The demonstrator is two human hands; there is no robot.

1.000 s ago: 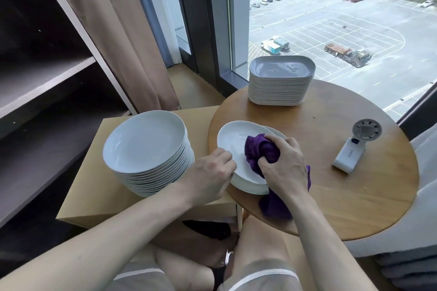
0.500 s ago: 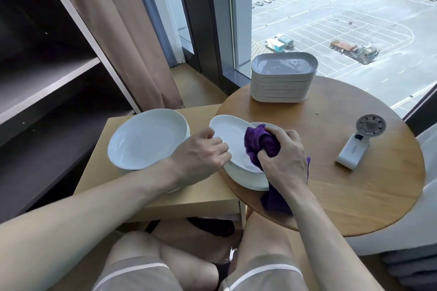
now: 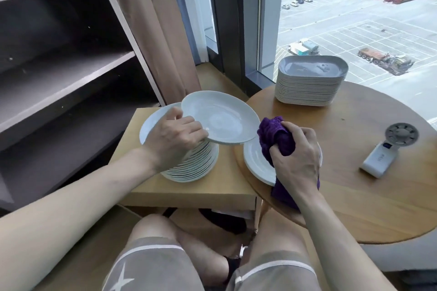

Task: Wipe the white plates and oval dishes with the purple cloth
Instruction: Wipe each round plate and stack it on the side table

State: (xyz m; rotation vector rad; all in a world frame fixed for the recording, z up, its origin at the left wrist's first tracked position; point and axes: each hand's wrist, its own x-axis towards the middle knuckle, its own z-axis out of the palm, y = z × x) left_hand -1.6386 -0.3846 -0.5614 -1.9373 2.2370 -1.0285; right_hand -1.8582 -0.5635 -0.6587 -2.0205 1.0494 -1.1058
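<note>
Our left fingers (image 3: 192, 128), pinching the wiped plate (image 3: 224, 120), have carried it over the stack (image 3: 196, 163) beneath them; our right fingers (image 3: 301, 136) clench the purple cloth (image 3: 274, 132).

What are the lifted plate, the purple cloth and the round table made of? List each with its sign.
The lifted plate: probably glazed ceramic, white, glossy, with window reflections. The purple cloth: likely microfibre or terry, matte, fuzzy, bunched in folds. The round table: wood or veneer, satin, with visible grain.
</note>
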